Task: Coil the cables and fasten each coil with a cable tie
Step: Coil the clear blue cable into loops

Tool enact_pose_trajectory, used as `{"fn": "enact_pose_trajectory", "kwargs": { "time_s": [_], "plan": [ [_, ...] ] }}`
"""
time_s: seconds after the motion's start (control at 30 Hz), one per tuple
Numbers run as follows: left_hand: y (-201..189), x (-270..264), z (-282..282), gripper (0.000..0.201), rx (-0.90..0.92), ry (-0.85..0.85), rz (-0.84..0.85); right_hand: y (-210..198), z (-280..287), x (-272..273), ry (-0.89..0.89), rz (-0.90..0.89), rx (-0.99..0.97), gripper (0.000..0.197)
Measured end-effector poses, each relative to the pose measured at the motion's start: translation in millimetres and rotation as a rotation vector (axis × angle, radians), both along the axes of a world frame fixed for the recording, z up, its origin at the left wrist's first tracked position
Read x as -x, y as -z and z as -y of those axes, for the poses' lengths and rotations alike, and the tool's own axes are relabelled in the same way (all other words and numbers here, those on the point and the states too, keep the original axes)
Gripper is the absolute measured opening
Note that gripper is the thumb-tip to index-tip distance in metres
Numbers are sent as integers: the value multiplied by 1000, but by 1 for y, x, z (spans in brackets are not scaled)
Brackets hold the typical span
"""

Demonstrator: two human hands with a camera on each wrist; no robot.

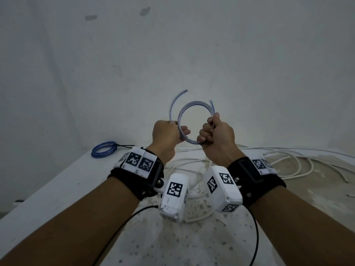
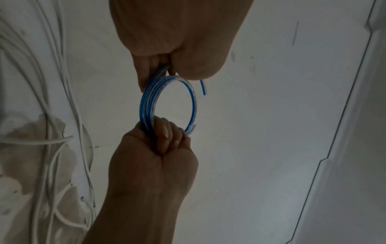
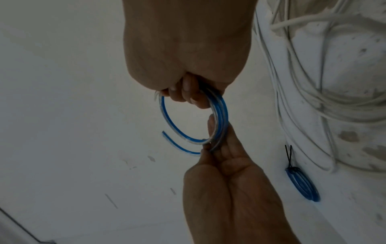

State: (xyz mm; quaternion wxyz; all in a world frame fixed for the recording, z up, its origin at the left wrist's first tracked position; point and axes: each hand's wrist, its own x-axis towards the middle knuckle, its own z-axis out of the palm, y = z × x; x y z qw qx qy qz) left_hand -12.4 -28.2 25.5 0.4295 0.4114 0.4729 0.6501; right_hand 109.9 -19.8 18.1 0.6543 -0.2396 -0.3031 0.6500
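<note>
Currently I am holding a blue-and-clear cable coil up in front of the white wall, above the table. My left hand is gripping the coil's left side, fingers curled round the strands. My right hand is gripping the right side in a closed fist, thumb on top.

Hidden or unclear items:
- In the head view, my fingers are covering the lower arc of the coil, and the number of turns cannot be counted.
- One free end is curving up and out past my left hand; a second short end is sticking up beside my right thumb.
- Whether any cable tie is on this coil, I cannot tell.

View differences:
- The right wrist view is showing my left hand with palm exposed and fingertips pinching the coil, which the head view does not reveal.
- The left wrist view is showing my right hand clenched on the coil.
- The finished blue coil, lying at the table's far left edge with a black cable tie on it, is appearing in the head and right wrist views only.

Loose white cables are lying tangled on the table, partly cut off at the right edge.
</note>
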Motion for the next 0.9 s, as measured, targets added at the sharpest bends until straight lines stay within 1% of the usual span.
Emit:
{"fn": "enact_pose_trajectory", "kwargs": {
  "time_s": [0.1, 0.23, 0.3, 0.37, 0.5, 0.57, 0.63, 0.7, 0.8, 0.87, 0.9],
  "plan": [
    [-4, 2, 1, 24, -108, -79, -72, 4, 2, 0, -30, 56, -15, 39],
    [-3, 7, 2, 35, -224, -163, -269, 11, 4, 3, -68, 130, -37, 37],
    [-3, 9, 3, 39, -265, -161, -299, 14, 5, 5, -111, 145, -47, 36],
    [-4, 12, 6, 40, -297, -140, -299, 15, 5, 6, -116, 172, -49, 35],
    [-5, 13, 11, 30, -282, -24, -337, 18, 4, 8, -36, 168, -23, 34],
    [-3, 12, 12, 27, -296, -1, -395, 16, 4, 10, 0, 138, -16, 34],
    [-1, 12, 13, 28, -328, -40, -505, 15, 5, 12, 6, 125, -23, 35],
    [2, 13, 8, 34, -320, -156, -582, 16, 7, 14, -26, 142, -40, 36],
    [3, 12, 3, 41, -302, -317, -593, 16, 9, 18, -57, 161, -59, 37],
    [2, 8, 6, 42, -275, -298, -586, 14, 7, 21, -35, 98, -43, 37],
    [2, 6, 5, 39, -259, -268, -536, 13, 6, 21, -23, 46, -28, 38]
  ]
}}
